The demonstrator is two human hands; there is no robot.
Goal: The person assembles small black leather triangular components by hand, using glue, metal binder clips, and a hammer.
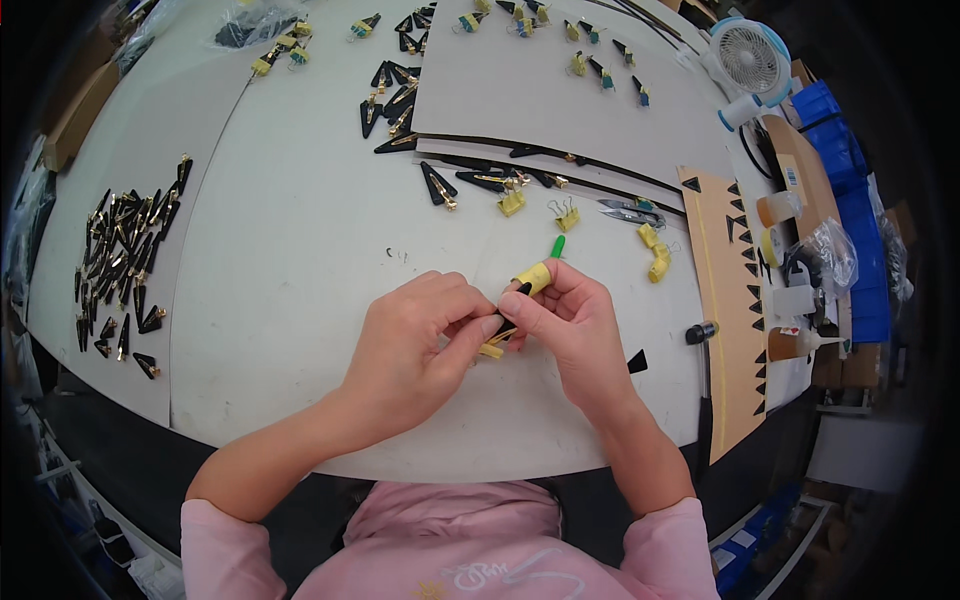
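Both hands meet over the near middle of the white table. My left hand (pixel 412 335) is closed, its thumb and fingers pinching a small black hair clip (pixel 507 320) with gold metal showing. Closed around the other end of that clip is my right hand (pixel 572 318), thumb on top. A yellow binder clip (pixel 534 277) sticks out at the right fingertips, and another yellow piece (pixel 491 351) shows beneath them. My fingers partly hide the hair clip. Just beyond lies a green-tipped tool (pixel 558 245); a black triangular piece (pixel 637 361) rests beside my right wrist.
A pile of black hair clips (pixel 130 240) lies at the left, with more clips (pixel 400 100) further back. Yellow binder clips (pixel 655 255) and thread snips (pixel 630 212) sit beyond my right hand. At the right are a cardboard sheet (pixel 722 300) bearing black triangles, an amber bottle (pixel 788 344) and a fan (pixel 748 58).
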